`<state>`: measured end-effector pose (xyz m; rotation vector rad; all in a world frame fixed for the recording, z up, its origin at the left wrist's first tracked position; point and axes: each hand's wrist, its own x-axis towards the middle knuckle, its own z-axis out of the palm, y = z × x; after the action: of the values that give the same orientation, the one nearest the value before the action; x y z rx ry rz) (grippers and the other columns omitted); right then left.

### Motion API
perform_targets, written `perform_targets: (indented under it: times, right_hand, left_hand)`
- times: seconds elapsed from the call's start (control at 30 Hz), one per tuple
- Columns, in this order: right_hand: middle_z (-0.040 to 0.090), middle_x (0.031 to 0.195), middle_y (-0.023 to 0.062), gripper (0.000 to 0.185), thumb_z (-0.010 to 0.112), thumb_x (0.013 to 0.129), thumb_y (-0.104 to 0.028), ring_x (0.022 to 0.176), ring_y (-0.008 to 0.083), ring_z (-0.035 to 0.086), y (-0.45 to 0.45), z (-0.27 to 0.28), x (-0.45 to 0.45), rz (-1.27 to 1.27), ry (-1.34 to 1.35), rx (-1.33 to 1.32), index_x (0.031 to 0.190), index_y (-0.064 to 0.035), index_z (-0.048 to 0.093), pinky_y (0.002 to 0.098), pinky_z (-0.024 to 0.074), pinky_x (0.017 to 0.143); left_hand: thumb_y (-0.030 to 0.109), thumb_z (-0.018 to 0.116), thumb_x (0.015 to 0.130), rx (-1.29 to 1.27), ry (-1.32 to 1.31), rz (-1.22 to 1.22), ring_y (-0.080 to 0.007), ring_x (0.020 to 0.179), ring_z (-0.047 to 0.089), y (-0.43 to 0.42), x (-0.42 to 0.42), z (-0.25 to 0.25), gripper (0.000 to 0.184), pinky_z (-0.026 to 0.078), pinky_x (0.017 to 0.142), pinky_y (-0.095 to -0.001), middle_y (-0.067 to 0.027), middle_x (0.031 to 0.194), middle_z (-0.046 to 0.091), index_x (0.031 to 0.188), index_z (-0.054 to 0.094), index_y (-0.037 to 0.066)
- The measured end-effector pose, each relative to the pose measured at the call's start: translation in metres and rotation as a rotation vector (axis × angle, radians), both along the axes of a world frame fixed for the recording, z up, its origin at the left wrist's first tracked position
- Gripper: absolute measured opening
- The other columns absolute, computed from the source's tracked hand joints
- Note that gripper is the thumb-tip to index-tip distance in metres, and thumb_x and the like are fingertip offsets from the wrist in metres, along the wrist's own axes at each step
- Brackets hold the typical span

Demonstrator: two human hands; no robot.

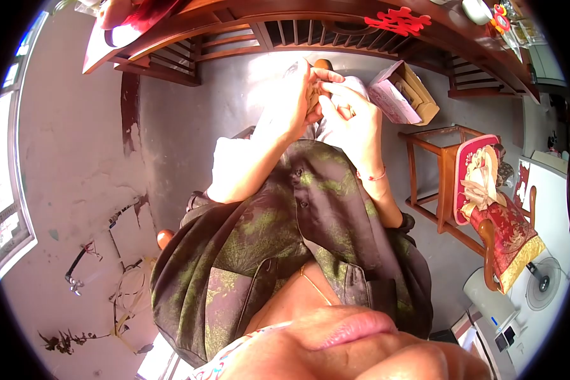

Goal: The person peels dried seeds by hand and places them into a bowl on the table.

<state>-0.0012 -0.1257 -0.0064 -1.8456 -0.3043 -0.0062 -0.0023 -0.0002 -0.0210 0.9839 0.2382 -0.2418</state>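
My left hand [303,95] and my right hand [354,114] meet in front of my knees, in strong sunlight. A small tan-brown thing [313,95] shows between them, mostly covered by my fingers; its kind cannot be made out. The fingers of my left hand curl around it. At its right side, my right thumb and fingers are drawn together in a pinch, and whatever they grip is hidden. A red bracelet circles my right wrist. Below the hands lies my dark, green-patterned shirt [297,202].
An open cardboard box [392,111] stands on the floor to the right of my hands. Beyond it is a wooden chair [446,171] with a red cushion and cloth. A long wooden table [234,22] spans the far side. A fan [543,282] stands at right.
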Motion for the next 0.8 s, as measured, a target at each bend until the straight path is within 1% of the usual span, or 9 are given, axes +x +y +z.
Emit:
perform_targets:
  times: [0.1, 0.23, 0.33, 0.43, 0.47, 0.57, 0.6, 0.67, 0.8]
  right_hand:
    - [0.044, 0.055, 0.0037, 0.01, 0.068, 0.078, -0.008, 0.046, 0.0105, 0.04, -0.001, 0.01, 0.001, 0.025, -0.148, -0.144, 0.088, -0.0049, 0.067, 0.0274, 0.0346, 0.045]
    - [0.043, 0.054, 0.001, 0.007, 0.068, 0.079, -0.006, 0.047, 0.007, 0.039, -0.003, 0.004, 0.001, 0.035, -0.077, -0.144, 0.085, -0.0046, 0.065, 0.0253, 0.0325, 0.045]
    - [0.043, 0.06, -0.0093, 0.003, 0.065, 0.084, -0.005, 0.055, -0.0023, 0.037, -0.004, 0.005, 0.003, 0.023, 0.175, 0.253, 0.086, -0.0036, 0.064, 0.0174, 0.0268, 0.046]
    - [0.045, 0.065, -0.0092, 0.002, 0.064, 0.086, -0.005, 0.057, -0.0029, 0.038, -0.009, 0.006, 0.009, -0.039, 0.335, 0.513, 0.086, -0.0029, 0.063, 0.0155, 0.027, 0.048]
    - [0.052, 0.072, -0.0072, 0.004, 0.064, 0.087, -0.005, 0.06, -0.0027, 0.042, -0.014, 0.005, 0.011, -0.043, 0.367, 0.536, 0.088, -0.0022, 0.062, 0.0141, 0.03, 0.051]
    - [0.059, 0.078, -0.0034, 0.006, 0.063, 0.087, -0.005, 0.061, -0.0017, 0.046, -0.019, 0.007, 0.013, -0.089, 0.562, 0.762, 0.091, -0.0009, 0.061, 0.0135, 0.0344, 0.053]
    - [0.064, 0.083, 0.0017, 0.009, 0.062, 0.087, -0.004, 0.065, 0.0019, 0.052, -0.022, 0.008, 0.012, -0.074, 0.54, 0.745, 0.094, -0.0002, 0.061, 0.0155, 0.0414, 0.057]
    - [0.064, 0.084, 0.0038, 0.009, 0.064, 0.085, -0.004, 0.075, 0.0087, 0.06, -0.024, 0.01, 0.01, -0.081, 0.541, 0.774, 0.093, 0.0012, 0.062, 0.0202, 0.0478, 0.066]
    - [0.064, 0.085, 0.003, 0.009, 0.065, 0.085, -0.003, 0.078, 0.0077, 0.06, -0.02, 0.004, 0.004, -0.089, 0.42, 0.772, 0.092, 0.0018, 0.065, 0.019, 0.0486, 0.07]
  left_hand:
    - [0.063, 0.026, 0.094, 0.059, -0.01, 0.009, -0.004, 0.038, 0.031, -0.002, 0.0, -0.005, 0.068, 0.017, 0.035, -0.0171, -0.0032, 0.067, 0.06, 0.105, 0.056, 0.003]
    - [0.06, 0.032, 0.094, -0.066, 0.101, -0.033, -0.0063, 0.039, 0.029, 0.001, -0.003, 0.013, 0.062, 0.018, 0.036, -0.0189, -0.0018, 0.066, 0.057, 0.105, 0.056, 0.004]
    - [0.052, 0.038, 0.096, -0.107, 0.174, 0.009, -0.0057, 0.039, 0.026, 0.002, 0.0, -0.005, 0.051, 0.018, 0.037, -0.0207, -0.0007, 0.062, 0.051, 0.105, 0.056, 0.005]
    - [0.043, 0.043, 0.098, -0.094, 0.004, -0.054, -0.0046, 0.04, 0.026, 0.005, -0.003, -0.005, 0.04, 0.018, 0.038, -0.021, 0.001, 0.06, 0.047, 0.105, 0.055, 0.005]
    - [0.031, 0.048, 0.097, -0.053, -0.005, -0.001, -0.0042, 0.041, 0.027, 0.003, -0.004, -0.001, 0.028, 0.018, 0.039, -0.0214, 0.0031, 0.056, 0.041, 0.103, 0.057, 0.005]
    - [0.021, 0.059, 0.092, 0.069, -0.113, 0.011, -0.0036, 0.048, 0.031, 0.003, -0.008, 0.003, 0.019, 0.022, 0.042, -0.0203, 0.0045, 0.058, 0.042, 0.096, 0.061, 0.003]
    - [0.015, 0.062, 0.089, 0.092, -0.096, 0.02, -0.0028, 0.05, 0.033, 0.0, -0.009, 0.007, 0.013, 0.022, 0.045, -0.0194, 0.0055, 0.059, 0.043, 0.095, 0.063, 0.004]
    - [0.014, 0.063, 0.088, 0.227, -0.12, 0.016, -0.0024, 0.048, 0.033, -0.005, -0.009, 0.011, 0.011, 0.022, 0.043, -0.0188, 0.0065, 0.059, 0.044, 0.095, 0.063, 0.005]
    - [0.009, 0.063, 0.086, 0.149, -0.147, 0.071, -0.0011, 0.045, 0.032, -0.008, -0.009, -0.001, 0.007, 0.02, 0.04, -0.0182, 0.0071, 0.057, 0.042, 0.092, 0.061, 0.007]
